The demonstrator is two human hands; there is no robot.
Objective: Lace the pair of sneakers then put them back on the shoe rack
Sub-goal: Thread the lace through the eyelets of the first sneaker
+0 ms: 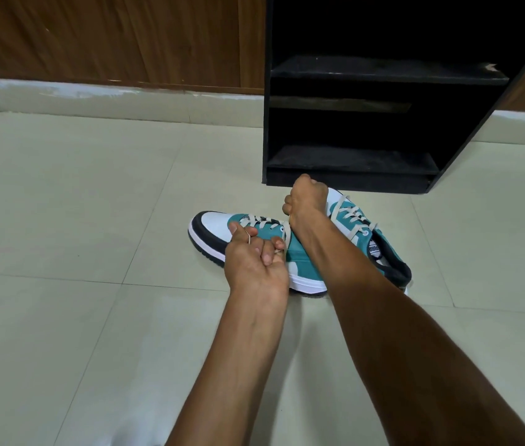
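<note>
Teal sneakers [287, 246], two; both hands' fingers [267, 249] pinching one cream lace [282, 235].

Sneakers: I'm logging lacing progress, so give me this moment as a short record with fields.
near sneaker: on the floor, toe pointing left, laces crossed over the tongue
far sneaker: beside it, laced, closer to the rack
left hand: fingers pinching a lace end of the near sneaker
right hand: fist closed, pulling the other lace
shoe rack: black, no shoes visible on its shelves
floor: pale tiles
</note>
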